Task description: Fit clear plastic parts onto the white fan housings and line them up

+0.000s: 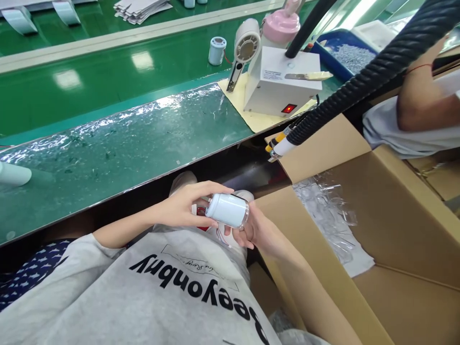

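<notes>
Above my lap I hold a light blue cylindrical housing (228,210) lying on its side, with a clear rim at its right end. My left hand (187,203) grips its left end between thumb and fingers. Around the right end, the fingers of my right hand (251,227) are closed on it from below. Thin red wires (201,211) show by its left end, partly hidden by my left fingers. Another light blue cylindrical housing (217,51) stands upright on the green belt, a red wire beside it.
A white powered box (282,81) with a lit red switch stands on the bench, a handheld fan (246,45) beside it. A ribbed black hose (345,91) crosses the right side. Below it, an open cardboard box (388,215) holds clear plastic pieces. A co-worker's arm (417,100) is at right.
</notes>
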### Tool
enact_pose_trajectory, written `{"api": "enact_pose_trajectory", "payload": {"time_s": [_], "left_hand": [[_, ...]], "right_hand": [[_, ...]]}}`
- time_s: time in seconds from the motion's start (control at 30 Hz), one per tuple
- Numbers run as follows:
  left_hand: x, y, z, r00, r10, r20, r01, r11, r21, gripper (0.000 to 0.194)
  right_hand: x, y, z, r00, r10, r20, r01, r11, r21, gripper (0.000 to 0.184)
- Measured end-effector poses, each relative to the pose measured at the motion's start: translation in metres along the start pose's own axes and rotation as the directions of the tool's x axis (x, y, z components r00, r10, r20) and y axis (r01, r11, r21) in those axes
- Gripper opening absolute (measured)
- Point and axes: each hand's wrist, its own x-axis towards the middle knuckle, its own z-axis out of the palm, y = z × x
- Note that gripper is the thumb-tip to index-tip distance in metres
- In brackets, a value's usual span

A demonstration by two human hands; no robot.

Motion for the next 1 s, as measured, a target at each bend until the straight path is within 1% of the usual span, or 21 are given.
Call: {"api": "enact_pose_trajectory", "payload": {"time_s": [0.07, 0.1, 0.13, 0.17, 0.23, 0.27, 0.3, 0.33, 0.37, 0.4, 0.43, 0.47, 0.53, 0.57, 0.6, 0.63, 0.7, 0.8, 0.9, 0.93, 1.0], "left_hand": [[-0.003, 0.003, 0.002, 0.996, -0.081, -0.025, 0.079, 0.995, -0.052, 0.065], [-0.004, 0.004, 0.003, 0.994, -0.11, -0.029, 0.107, 0.991, -0.078, 0.066], [-0.004, 0.005, 0.004, 0.991, -0.135, -0.027, 0.131, 0.986, -0.102, 0.066], [-0.005, 0.006, 0.004, 0.988, -0.156, -0.02, 0.152, 0.98, -0.126, 0.066], [-0.006, 0.006, 0.004, 0.982, -0.191, -0.004, 0.187, 0.967, -0.173, 0.068], [-0.006, 0.006, 0.004, 0.978, -0.208, 0.005, 0.205, 0.96, -0.193, 0.069], [-0.007, 0.006, 0.004, 0.974, -0.227, 0.014, 0.225, 0.952, -0.209, 0.071], [-0.007, 0.006, 0.003, 0.969, -0.246, 0.023, 0.245, 0.944, -0.22, 0.073], [-0.007, 0.005, 0.003, 0.964, -0.263, 0.035, 0.264, 0.937, -0.228, 0.075], [-0.007, 0.004, 0.002, 0.961, -0.272, 0.048, 0.276, 0.933, -0.233, 0.077], [-0.007, 0.004, 0.002, 0.961, -0.27, 0.06, 0.277, 0.931, -0.236, 0.078], [-0.008, 0.003, 0.001, 0.964, -0.256, 0.07, 0.265, 0.934, -0.24, 0.079], [-0.008, 0.001, 0.0, 0.974, -0.208, 0.09, 0.224, 0.94, -0.256, 0.079], [-0.008, 0.0, 0.0, 0.977, -0.189, 0.102, 0.21, 0.939, -0.271, 0.078], [-0.009, -0.001, 0.0, 0.977, -0.178, 0.113, 0.204, 0.935, -0.291, 0.078], [-0.01, -0.002, -0.001, 0.976, -0.176, 0.125, 0.207, 0.927, -0.313, 0.078], [-0.011, -0.006, 0.0, 0.971, -0.191, 0.145, 0.231, 0.905, -0.356, 0.08], [-0.013, -0.012, 0.002, 0.957, -0.23, 0.175, 0.283, 0.868, -0.409, 0.083], [-0.015, -0.018, 0.005, 0.941, -0.281, 0.187, 0.336, 0.831, -0.443, 0.087], [-0.016, -0.02, 0.006, 0.938, -0.294, 0.185, 0.347, 0.822, -0.452, 0.088], [-0.016, -0.021, 0.007, 0.937, -0.302, 0.175, 0.349, 0.814, -0.465, 0.088]], "right_hand": [[-0.001, 0.009, -0.003, 0.986, -0.16, -0.055, 0.15, 0.976, -0.159, 0.074], [-0.002, 0.013, -0.004, 0.956, -0.281, -0.085, 0.251, 0.932, -0.263, 0.073], [-0.002, 0.017, -0.006, 0.902, -0.42, -0.097, 0.357, 0.853, -0.38, 0.072], [-0.002, 0.021, -0.007, 0.825, -0.56, -0.076, 0.453, 0.736, -0.503, 0.073], [-0.001, 0.025, -0.009, 0.635, -0.769, 0.069, 0.577, 0.414, -0.704, 0.075], [0.0, 0.026, -0.01, 0.546, -0.821, 0.164, 0.601, 0.248, -0.76, 0.074], [0.0, 0.026, -0.011, 0.478, -0.843, 0.247, 0.607, 0.114, -0.787, 0.073], [0.0, 0.026, -0.012, 0.438, -0.847, 0.301, 0.606, 0.031, -0.795, 0.073], [0.0, 0.025, -0.012, 0.432, -0.845, 0.314, 0.603, 0.012, -0.798, 0.073], [-0.001, 0.025, -0.012, 0.456, -0.842, 0.289, 0.602, 0.053, -0.797, 0.071], [-0.002, 0.024, -0.011, 0.503, -0.832, 0.232, 0.602, 0.145, -0.785, 0.069], [-0.002, 0.025, -0.011, 0.559, -0.813, 0.16, 0.599, 0.263, -0.756, 0.066], [-0.003, 0.026, -0.01, 0.657, -0.753, 0.039, 0.592, 0.484, -0.644, 0.061], [-0.004, 0.027, -0.01, 0.697, -0.717, 0.001, 0.582, 0.566, -0.584, 0.058], [-0.004, 0.028, -0.01, 0.727, -0.686, -0.02, 0.57, 0.62, -0.54, 0.055], [-0.005, 0.029, -0.01, 0.744, -0.667, -0.034, 0.557, 0.648, -0.519, 0.053], [-0.006, 0.03, -0.01, 0.75, -0.659, -0.051, 0.533, 0.648, -0.544, 0.051], [-0.009, 0.032, -0.012, 0.739, -0.672, -0.048, 0.495, 0.59, -0.638, 0.048], [-0.01, 0.035, -0.013, 0.751, -0.66, -0.035, 0.454, 0.553, -0.698, 0.046], [-0.009, 0.037, -0.014, 0.744, -0.667, -0.026, 0.456, 0.537, -0.71, 0.045], [-0.008, 0.04, -0.013, 0.708, -0.707, 0.001, 0.49, 0.49, -0.721, 0.044]]}}
